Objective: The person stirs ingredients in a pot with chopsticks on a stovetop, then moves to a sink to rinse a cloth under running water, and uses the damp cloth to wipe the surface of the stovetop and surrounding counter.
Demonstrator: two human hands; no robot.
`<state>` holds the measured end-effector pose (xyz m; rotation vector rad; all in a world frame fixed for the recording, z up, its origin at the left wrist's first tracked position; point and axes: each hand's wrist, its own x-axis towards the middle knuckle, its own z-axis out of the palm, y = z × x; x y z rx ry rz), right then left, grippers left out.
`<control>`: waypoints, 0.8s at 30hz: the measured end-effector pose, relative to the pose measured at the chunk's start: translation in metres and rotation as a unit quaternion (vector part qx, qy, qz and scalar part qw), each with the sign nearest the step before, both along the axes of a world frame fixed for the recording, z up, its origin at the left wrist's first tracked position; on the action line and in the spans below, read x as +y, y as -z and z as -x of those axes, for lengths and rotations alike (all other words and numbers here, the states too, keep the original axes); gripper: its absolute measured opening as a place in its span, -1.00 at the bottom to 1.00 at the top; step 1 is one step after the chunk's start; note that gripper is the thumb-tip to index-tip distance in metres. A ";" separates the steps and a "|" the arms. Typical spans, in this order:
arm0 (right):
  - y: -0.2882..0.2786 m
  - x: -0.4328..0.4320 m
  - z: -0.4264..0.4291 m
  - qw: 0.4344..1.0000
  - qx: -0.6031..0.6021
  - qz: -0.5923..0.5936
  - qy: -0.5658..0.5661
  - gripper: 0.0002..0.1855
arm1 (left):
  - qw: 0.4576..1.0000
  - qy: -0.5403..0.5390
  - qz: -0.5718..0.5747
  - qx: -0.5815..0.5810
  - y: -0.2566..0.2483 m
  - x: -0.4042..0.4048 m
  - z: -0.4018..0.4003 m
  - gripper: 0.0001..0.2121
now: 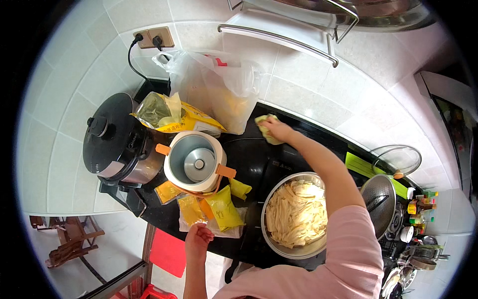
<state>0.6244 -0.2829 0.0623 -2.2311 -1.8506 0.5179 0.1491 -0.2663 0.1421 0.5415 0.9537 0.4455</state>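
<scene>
My right hand (pixel 275 129) presses a yellow-green cloth (pixel 269 139) onto the black countertop (pixel 244 149), near the tiled wall. My left hand (pixel 199 236) is at the counter's front edge with curled fingers, close to several yellow and orange sachets (pixel 191 209); whether it touches them I cannot tell. Beside these lies a yellow-green packet (pixel 225 209). Between my arms, a large steel bowl (pixel 295 256) holds pale tofu-skin strips (pixel 295 215). A small cream-coloured electric cooker (pixel 195 162) stands uncovered behind the sachets, its inside bare metal.
A black-lidded electric pressure cooker (pixel 112 138) stands at left. An opened yellow bag (pixel 179 116) and a white plastic bag (pixel 220 91) are by the wall. A wok (pixel 379 205), a glass lid (pixel 397 160) and sauce bottles (pixel 422 207) are at right. A wall rack (pixel 278 35) juts overhead.
</scene>
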 end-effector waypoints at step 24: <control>-0.001 -0.004 -0.005 0.993 -0.067 0.081 0.053 -0.57 | 1.000 0.007 0.008 -0.028 -0.006 -0.009 -0.008 -0.74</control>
